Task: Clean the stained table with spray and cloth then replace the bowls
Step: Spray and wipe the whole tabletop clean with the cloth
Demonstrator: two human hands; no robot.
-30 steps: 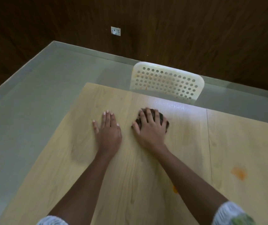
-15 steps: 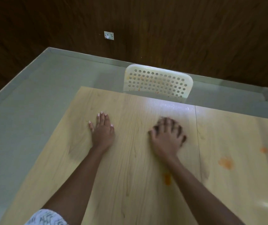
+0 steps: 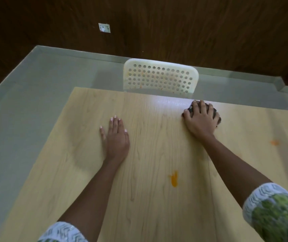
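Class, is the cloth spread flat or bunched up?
Bunched: the dark cloth shows only as a small wad under the right hand.

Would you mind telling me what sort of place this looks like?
Probably an indoor dining or meeting room: a light wooden table, a white perforated plastic chair tucked against its far edge, and a dark wood-panelled wall with a white socket.
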